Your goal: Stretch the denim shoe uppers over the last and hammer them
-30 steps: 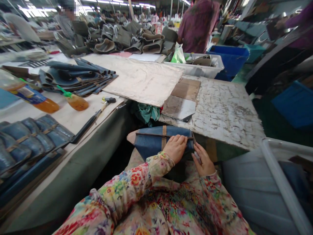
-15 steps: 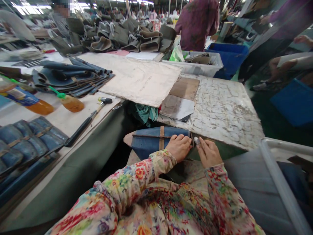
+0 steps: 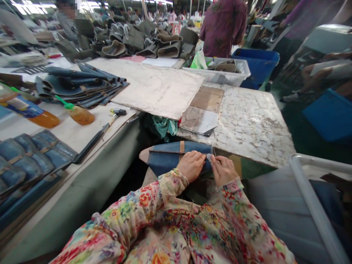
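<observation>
A blue shoe piece (image 3: 167, 156) with a tan strap across it lies on my lap against the table's near edge. My left hand (image 3: 191, 165) presses down on its right part, fingers curled over the material. My right hand (image 3: 222, 169) sits right beside it, fingers pinched round a small silvery thing at the piece's right end; I cannot make out what it is. Both of my sleeves are flowered.
The table (image 3: 247, 121) has a cracked white top with a large board (image 3: 156, 88) and brown sheets. Stacked blue pieces (image 3: 79, 86), two glue bottles (image 3: 79, 114) and a hammer (image 3: 115, 113) lie left. A grey bin (image 3: 302, 190) stands right. A person in purple (image 3: 222, 25) stands behind.
My right hand has slid left along the piece's right end, closing up against my left hand. My left hand has shifted slightly left. People at the right background have moved.
</observation>
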Demonstrator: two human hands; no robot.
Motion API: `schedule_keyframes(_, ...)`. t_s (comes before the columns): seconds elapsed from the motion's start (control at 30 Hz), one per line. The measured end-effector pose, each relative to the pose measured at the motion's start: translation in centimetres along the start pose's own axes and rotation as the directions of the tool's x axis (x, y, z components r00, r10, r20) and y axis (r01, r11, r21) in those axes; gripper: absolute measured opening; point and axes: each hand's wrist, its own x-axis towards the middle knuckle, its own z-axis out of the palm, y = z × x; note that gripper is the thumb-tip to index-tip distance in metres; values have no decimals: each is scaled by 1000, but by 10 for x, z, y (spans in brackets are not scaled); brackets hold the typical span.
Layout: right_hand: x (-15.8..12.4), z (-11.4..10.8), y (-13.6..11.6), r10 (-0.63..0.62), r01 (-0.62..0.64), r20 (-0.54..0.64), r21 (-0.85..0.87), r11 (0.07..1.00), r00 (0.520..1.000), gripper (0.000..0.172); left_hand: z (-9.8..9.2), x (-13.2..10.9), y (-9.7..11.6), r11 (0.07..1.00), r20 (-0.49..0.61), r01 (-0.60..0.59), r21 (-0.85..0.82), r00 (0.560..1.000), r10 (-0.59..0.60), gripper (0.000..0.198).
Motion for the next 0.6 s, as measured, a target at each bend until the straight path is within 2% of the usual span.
schedule_keyframes(0.2, 15, -1, -26, -34, 34, 76, 4, 999, 997, 34, -3, -12, -13, 997, -31, 56, 52, 998, -55, 28)
schedule_keyframes(0.4, 29, 7, -57, -88, 86, 143, 20, 996, 986, 33, -14, -36, -30, 982, -71, 127, 137, 990, -118, 25)
schedule_keyframes(0.6, 36, 12, -75, -141, 131, 229, 60, 990, 963, 35, -14, -60, -35, 971, -129, 201, 131, 974, -185, 34)
